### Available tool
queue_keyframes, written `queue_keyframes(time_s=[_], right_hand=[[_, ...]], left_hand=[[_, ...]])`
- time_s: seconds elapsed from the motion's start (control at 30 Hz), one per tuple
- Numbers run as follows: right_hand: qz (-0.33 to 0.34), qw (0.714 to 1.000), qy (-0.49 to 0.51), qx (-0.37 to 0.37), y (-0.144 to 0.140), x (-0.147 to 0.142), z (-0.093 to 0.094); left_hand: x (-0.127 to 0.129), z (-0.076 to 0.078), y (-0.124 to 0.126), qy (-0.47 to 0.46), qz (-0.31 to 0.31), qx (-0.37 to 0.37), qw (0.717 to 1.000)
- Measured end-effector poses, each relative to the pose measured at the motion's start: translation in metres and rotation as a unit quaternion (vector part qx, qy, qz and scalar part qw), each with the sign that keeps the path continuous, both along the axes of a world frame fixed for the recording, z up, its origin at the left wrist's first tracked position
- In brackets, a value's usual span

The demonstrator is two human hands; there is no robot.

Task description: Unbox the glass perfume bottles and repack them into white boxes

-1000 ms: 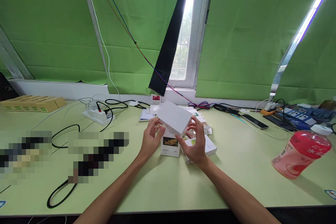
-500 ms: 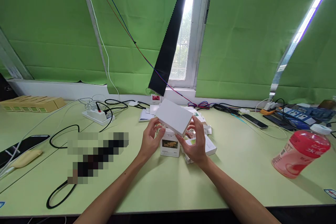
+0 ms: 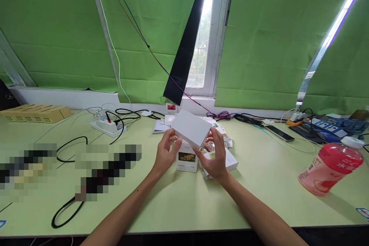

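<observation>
Both my hands hold a plain white box (image 3: 191,127), tilted, above a pile of small cartons. My left hand (image 3: 167,150) is closed on its left end, thumb toward the front. At the right end, my right hand (image 3: 215,155) grips it between thumb and fingers. Just below the held box stands a white carton (image 3: 186,161) with a yellow plant picture; its upper part is partly covered. Beside my right hand lies another white carton (image 3: 231,160) with a bit of green. Further cartons and papers behind are mostly hidden.
A pink drink bottle (image 3: 330,167) stands at the right, with a phone (image 3: 279,133) behind it. A white power strip (image 3: 108,127) with cables and a row of tan boxes (image 3: 36,113) are at the left. Two blurred-out patches cover items on the left side.
My hands and the white box stay almost still. A second blurred patch now covers the dark device and the yellowish item at the far left.
</observation>
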State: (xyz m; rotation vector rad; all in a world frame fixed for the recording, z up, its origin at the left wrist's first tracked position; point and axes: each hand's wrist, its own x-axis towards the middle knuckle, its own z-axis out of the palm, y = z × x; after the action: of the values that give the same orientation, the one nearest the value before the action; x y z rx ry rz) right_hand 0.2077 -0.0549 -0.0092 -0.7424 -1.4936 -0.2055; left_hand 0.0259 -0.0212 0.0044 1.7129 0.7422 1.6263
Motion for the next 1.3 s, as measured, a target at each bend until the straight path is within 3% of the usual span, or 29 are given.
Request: queue_keyframes(time_s=[0.2, 0.4, 0.77, 1.03, 1.3], right_hand=[[-0.006, 1.000, -0.006, -0.004, 0.002, 0.002, -0.003], [-0.008, 0.998, -0.039, 0.041, 0.008, 0.005, -0.006], [-0.014, 0.990, -0.097, 0.098, 0.008, 0.007, -0.003], [-0.007, 0.991, -0.101, 0.083, 0.008, 0.006, -0.002], [0.015, 0.995, -0.090, 0.048, 0.007, 0.005, -0.002]], left_hand=[[0.001, 0.001, -0.001, -0.002, -0.005, -0.017, 1.000], [0.000, 0.005, -0.004, -0.016, 0.024, -0.024, 0.999], [-0.008, 0.005, 0.005, -0.092, -0.027, -0.080, 0.992], [-0.010, 0.015, 0.004, -0.107, -0.044, -0.113, 0.987], [-0.009, 0.016, 0.004, -0.128, -0.057, -0.135, 0.981]])
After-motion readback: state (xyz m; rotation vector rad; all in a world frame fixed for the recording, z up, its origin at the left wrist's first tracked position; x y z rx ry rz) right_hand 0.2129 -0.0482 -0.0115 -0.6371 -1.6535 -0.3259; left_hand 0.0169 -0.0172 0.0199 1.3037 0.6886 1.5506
